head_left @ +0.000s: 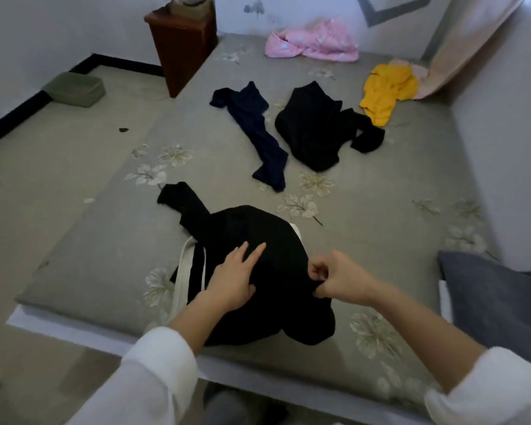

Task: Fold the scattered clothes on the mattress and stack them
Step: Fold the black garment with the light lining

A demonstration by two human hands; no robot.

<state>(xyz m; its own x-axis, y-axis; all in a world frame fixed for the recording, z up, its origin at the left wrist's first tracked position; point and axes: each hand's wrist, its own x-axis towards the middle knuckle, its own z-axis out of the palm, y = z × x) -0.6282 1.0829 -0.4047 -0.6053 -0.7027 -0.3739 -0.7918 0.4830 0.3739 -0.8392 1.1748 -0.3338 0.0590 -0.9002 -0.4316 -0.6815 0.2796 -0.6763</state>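
Work item: a black top (258, 240) lies crumpled at the near edge of the mattress (411, 179), with one sleeve pointing toward the left edge. The left hand (232, 279) rests flat on the cloth, fingers straight, grip apart. The right hand (337, 282) has its grip clamped on the black top, thumb and fingers pinching a fold at its right side. Progress is judged early: no folded piece and no stack is visible, and the black top is not yet folded. Remaining items are a navy garment (255, 130) and a second black garment (313, 127) just beside each other near the middle of the mattress, a yellow garment (383, 93) toward the far right corner, and a pink garment (313, 41) at the far edge. All are unfolded. Obstructions: a white strap (186, 262) lies partly under the black top on its left side and probably needs clearing. A grey cushion (491, 302) occupies the near right corner. A wooden cabinet (181, 47) and a green basin (74, 88) stand on the floor beyond the left edge.
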